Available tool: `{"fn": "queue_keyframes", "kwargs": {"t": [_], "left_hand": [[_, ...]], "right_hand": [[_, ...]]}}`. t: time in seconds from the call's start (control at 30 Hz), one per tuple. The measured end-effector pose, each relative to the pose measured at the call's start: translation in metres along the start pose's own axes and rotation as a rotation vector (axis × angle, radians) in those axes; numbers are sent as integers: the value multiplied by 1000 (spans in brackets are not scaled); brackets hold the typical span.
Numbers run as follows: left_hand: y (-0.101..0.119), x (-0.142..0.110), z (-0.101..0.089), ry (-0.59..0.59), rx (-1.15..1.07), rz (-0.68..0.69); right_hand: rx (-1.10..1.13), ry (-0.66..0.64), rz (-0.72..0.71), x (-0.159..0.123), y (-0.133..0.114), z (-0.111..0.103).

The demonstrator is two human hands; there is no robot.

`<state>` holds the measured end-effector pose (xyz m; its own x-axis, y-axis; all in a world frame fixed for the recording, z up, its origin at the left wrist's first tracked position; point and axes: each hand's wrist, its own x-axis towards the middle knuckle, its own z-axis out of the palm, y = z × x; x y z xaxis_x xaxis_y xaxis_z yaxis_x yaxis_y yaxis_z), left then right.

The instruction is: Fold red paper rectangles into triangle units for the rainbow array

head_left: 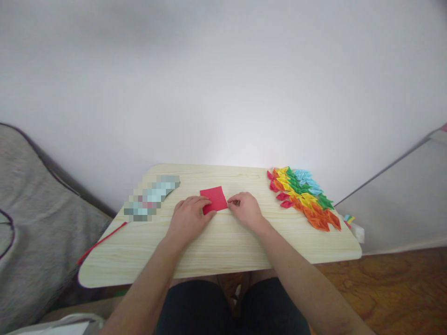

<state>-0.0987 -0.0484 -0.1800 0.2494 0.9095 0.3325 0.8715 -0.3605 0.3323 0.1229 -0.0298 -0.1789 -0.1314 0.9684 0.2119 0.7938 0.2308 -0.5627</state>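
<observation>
A small square of red paper (215,199) lies flat on the table, turned slightly askew. My left hand (190,216) rests over its left side, fingers and thumb apart, the thumb near the lower edge. At the paper's lower right corner, my right hand (246,209) has its thumb and forefinger pinched together on the edge. The other fingers of that hand are curled in. The paper's left edge is partly hidden under my left fingers.
Folded paper pieces (303,197) in red, orange, yellow, green and blue lie in rows at the table's (223,256) right. At left is a blurred-out object (152,197) with a red cord (103,241). A white wall (223,93) stands behind; grey fabric (42,223) is at left.
</observation>
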Motion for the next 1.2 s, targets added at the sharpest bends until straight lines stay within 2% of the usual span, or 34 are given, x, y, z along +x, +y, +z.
{"fn": "queue_keyframes", "kwargs": {"t": [0.33, 1.2], "left_hand": [[-2, 0, 4, 23, -27, -26], [0, 1, 1, 32, -56, -29]], "right_hand": [[0, -48, 8, 8, 3, 3], [-28, -52, 54, 8, -3, 4]]}}
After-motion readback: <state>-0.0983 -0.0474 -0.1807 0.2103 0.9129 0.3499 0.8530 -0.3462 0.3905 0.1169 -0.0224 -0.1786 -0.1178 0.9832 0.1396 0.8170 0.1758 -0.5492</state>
